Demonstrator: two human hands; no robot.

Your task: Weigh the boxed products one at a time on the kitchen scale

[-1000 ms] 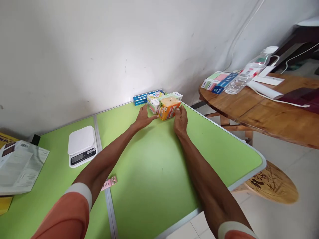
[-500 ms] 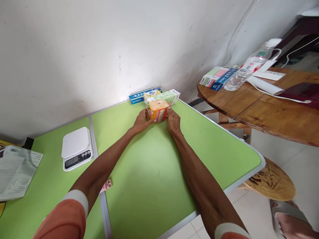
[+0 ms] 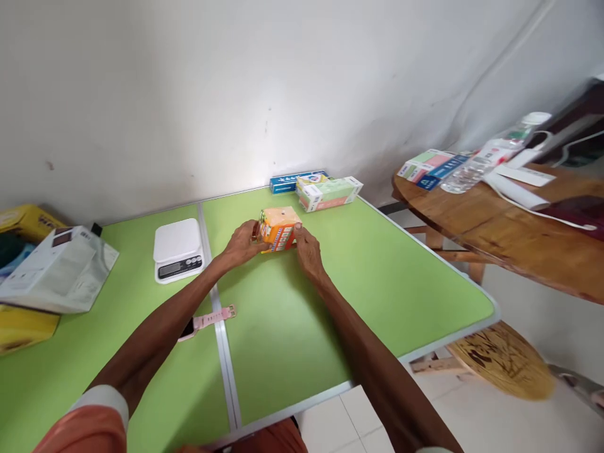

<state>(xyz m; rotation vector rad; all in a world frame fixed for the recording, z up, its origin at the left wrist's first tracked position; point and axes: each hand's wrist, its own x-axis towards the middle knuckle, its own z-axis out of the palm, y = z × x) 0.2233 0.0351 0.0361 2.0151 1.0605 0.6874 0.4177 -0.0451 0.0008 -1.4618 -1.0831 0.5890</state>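
An orange printed carton [image 3: 278,228] is held between my two hands above the green folding table [image 3: 377,277]. My left hand [image 3: 243,244] grips its left side, and my right hand [image 3: 309,251] presses on its right side with the thumb near the top edge. Behind it lie a light green and white box [image 3: 330,194], a yellow and white pack [image 3: 309,180] and a long blue box [image 3: 287,183]. Left of my left hand stands a white kitchen scale [image 3: 178,248]. Under my left forearm lies a watch with a pink strap [image 3: 214,318], partly hidden.
At the left edge are a white-grey package [image 3: 61,270] and yellow boxes [image 3: 28,327]. On the right, a round wooden table [image 3: 472,226] carries a plastic bottle [image 3: 486,160], small boxes [image 3: 431,167] and cables. A wooden stool [image 3: 504,362] stands below. The wall borders the table's back.
Both hands have drawn the orange carton back from the boxes at the rear, toward me and to the left. The view has shifted, and more of the pink-strapped watch shows.
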